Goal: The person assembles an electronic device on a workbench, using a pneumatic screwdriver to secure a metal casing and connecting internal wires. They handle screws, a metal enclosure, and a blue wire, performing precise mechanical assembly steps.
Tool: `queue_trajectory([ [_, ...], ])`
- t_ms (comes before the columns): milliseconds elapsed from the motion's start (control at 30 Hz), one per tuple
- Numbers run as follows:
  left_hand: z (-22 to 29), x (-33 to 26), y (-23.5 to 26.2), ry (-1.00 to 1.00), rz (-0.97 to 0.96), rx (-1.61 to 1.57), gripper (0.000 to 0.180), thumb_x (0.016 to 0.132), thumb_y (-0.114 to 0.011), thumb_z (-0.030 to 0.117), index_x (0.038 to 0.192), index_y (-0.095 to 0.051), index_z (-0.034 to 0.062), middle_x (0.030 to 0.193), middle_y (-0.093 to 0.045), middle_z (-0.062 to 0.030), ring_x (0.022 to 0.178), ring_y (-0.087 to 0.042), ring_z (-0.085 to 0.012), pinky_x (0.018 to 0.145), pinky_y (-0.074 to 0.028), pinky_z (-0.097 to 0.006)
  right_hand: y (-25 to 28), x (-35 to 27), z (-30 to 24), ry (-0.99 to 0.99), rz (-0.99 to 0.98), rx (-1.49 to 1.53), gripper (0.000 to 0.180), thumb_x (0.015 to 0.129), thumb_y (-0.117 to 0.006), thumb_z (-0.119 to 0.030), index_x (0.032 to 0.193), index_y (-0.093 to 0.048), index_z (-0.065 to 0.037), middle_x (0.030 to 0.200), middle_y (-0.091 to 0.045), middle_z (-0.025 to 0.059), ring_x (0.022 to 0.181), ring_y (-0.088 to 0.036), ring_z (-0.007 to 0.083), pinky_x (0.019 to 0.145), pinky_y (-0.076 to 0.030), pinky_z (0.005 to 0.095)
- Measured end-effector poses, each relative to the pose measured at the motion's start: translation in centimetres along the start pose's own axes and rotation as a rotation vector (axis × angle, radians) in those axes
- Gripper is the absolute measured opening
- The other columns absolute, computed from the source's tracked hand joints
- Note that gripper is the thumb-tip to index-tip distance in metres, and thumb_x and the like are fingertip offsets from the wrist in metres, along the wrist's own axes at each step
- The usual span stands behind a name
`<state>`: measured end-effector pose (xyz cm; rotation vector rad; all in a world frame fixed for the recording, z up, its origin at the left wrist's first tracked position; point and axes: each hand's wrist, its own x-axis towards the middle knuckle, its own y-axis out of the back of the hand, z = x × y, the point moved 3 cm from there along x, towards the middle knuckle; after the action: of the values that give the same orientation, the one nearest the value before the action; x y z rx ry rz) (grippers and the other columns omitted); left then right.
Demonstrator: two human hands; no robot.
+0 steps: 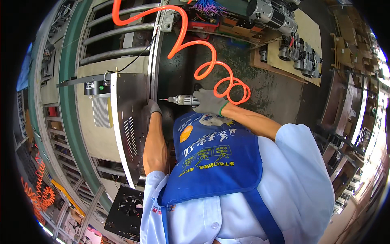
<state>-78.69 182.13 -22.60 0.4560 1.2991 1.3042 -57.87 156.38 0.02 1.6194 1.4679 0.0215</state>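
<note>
My right hand (208, 102), in a grey glove with a green cuff, is closed round a silver power screwdriver (183, 100). Its thin bit points left, toward a black metal casing (133, 97) with rows of slots and a white front edge. At the right side of that casing is my gloved left hand (153, 107), its fingers drawn together against the metal. Whatever those fingertips pinch is hidden. A gap separates the bit from the casing. Behind the panel sit a ribbed silver heat sink (102, 112) and a black part with a green dot (96, 88).
An orange coiled hose (213, 57) hangs over the floor near my right hand. The casing stands on a roller conveyor (118, 37) with a metal rail. Several motor-like units (300, 55) lie on a board at the far right. A black fan unit (125, 212) is at the near left.
</note>
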Motion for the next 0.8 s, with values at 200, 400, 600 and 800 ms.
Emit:
queue_trajectory([
  [200,2.7,-3.5,3.1,-0.137,0.058,0.033,0.053,0.086,-0.066,0.035,0.114,-0.069,-0.0102,0.121,-0.067,-0.0314,0.116,-0.066,-0.0426,0.099,-0.053,-0.048,1.3,-0.5,-0.2,-0.037,-0.074,0.001,0.045,0.082,-0.07,-0.04,0.112,-0.063,-0.006,0.112,-0.063,0.0166,0.103,-0.066,0.0359,0.084,-0.055,0.0482],
  [400,1.9,-3.2,2.9,-0.1,0.053,-0.06,0.057,0.086,-0.067,0.038,0.113,-0.069,-0.012,0.122,-0.066,-0.0324,0.118,-0.065,-0.0425,0.1,-0.053,-0.046,1.1,-0.7,0.3,-0.006,-0.09,-0.024,0.049,0.083,-0.07,-0.042,0.115,-0.062,-0.006,0.112,-0.063,0.0177,0.105,-0.065,0.0359,0.087,-0.055,0.0473],
  [600,-0.2,-3.0,2.5,-0.065,-0.146,-0.498,0.039,0.095,-0.057,0.035,0.104,-0.068,-0.002,0.086,-0.066,-0.0135,0.074,-0.064,-0.0282,0.066,-0.051,-0.04,2.2,-0.7,0.0,-0.013,-0.152,-0.039,0.052,0.083,-0.07,-0.045,0.115,-0.061,-0.005,0.114,-0.063,0.0207,0.107,-0.065,0.0378,0.089,-0.053,0.0491],
  [800,0.8,-9.0,7.3,0.173,-1.368,-1.485,0.014,0.098,-0.053,0.024,0.089,-0.055,0.0138,0.064,-0.038,0.0033,0.048,-0.031,-0.008,0.038,-0.02,-0.026,2.9,-0.8,-0.6,-0.001,-0.115,0.006,0.05,0.082,-0.071,-0.045,0.11,-0.062,-0.005,0.108,-0.065,0.0212,0.103,-0.066,0.0394,0.088,-0.053,0.0483],
])
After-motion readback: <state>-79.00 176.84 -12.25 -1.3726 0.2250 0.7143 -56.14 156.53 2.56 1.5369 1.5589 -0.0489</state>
